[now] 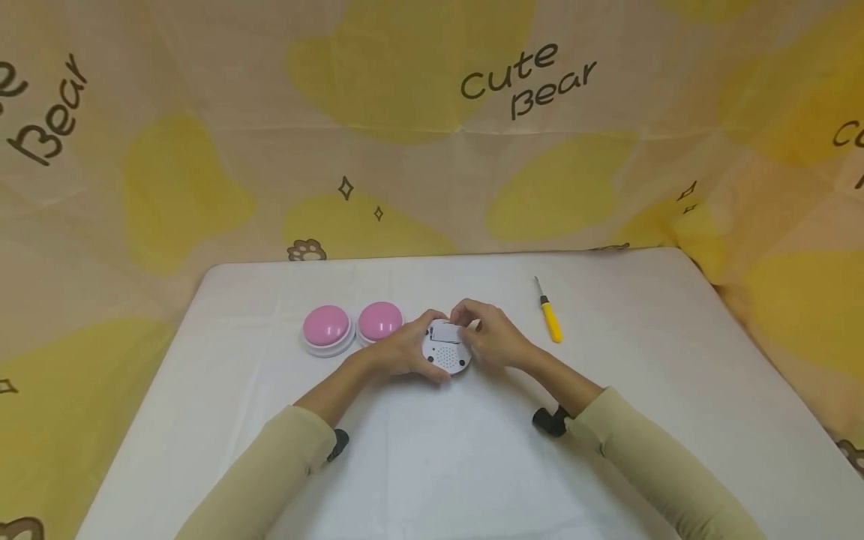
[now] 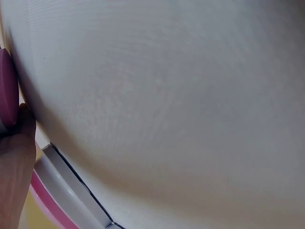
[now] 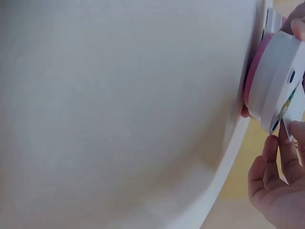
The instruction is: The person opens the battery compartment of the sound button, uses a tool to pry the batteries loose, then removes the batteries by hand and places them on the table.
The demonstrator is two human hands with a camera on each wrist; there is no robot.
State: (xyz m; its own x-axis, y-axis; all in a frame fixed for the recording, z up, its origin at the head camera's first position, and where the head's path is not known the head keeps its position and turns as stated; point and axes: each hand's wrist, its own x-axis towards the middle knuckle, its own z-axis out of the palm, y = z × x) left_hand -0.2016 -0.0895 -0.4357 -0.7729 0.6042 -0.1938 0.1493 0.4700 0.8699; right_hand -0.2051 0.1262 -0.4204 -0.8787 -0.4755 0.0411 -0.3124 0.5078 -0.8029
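A round push button (image 1: 446, 358) with a white base and pink dome is turned so its underside, with speaker holes and dark feet, faces up. My left hand (image 1: 403, 349) grips it, thumb at the near edge and fingers at the far side. In the right wrist view, a thin white battery cover (image 3: 297, 104) stands tilted out of the base, coloured parts showing beneath it. My right hand (image 1: 498, 335) pinches the edge of this cover between thumb and finger. The left wrist view catches only part of the left hand (image 2: 16, 157) and the dome.
Two more pink-domed buttons, one at the left (image 1: 327, 328) and one partly behind the left hand (image 1: 380, 321), stand dome up. To the right lies a yellow-handled screwdriver (image 1: 550, 321). A patterned cloth (image 1: 418, 172) hangs behind the white table (image 1: 445, 465).
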